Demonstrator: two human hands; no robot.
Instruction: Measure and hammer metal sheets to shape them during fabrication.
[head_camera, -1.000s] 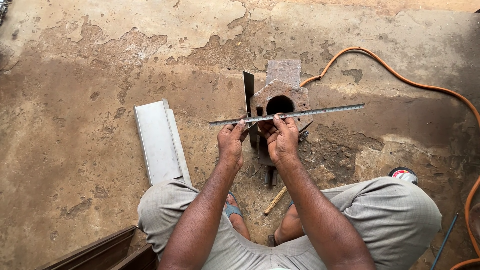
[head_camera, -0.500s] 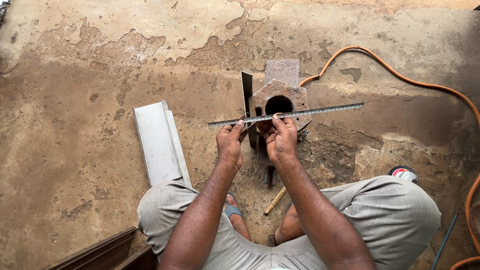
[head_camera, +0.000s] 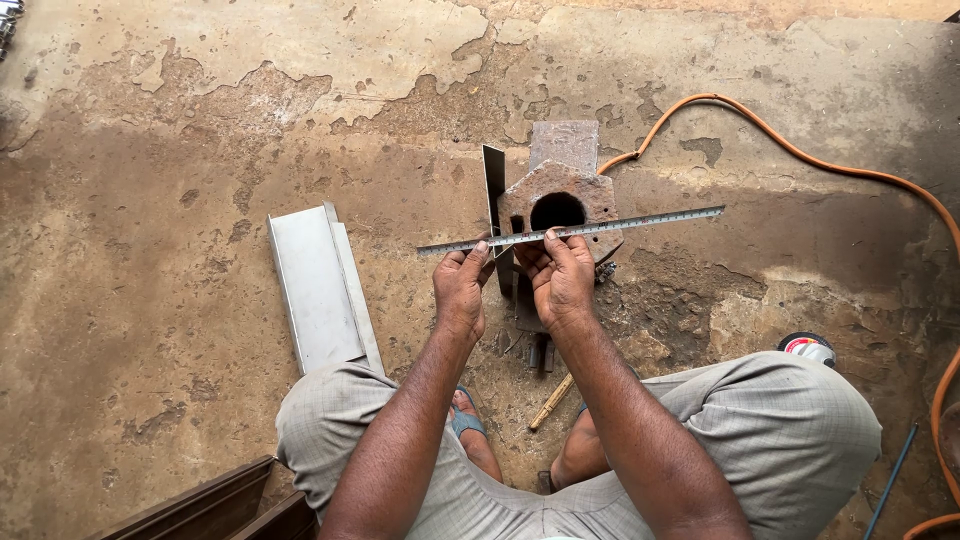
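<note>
1. While both hands pinch it, a long steel ruler lies level across a rusty metal block with a round hole, near the middle of the concrete floor.
2. Left hand is closed on the ruler's left part; right hand grips it just beside, thumbs on top.
3. A thin upright plate stands against the block's left side.
4. A pale metal channel lies to the left, an orange hose curves along the right edge.
</note>
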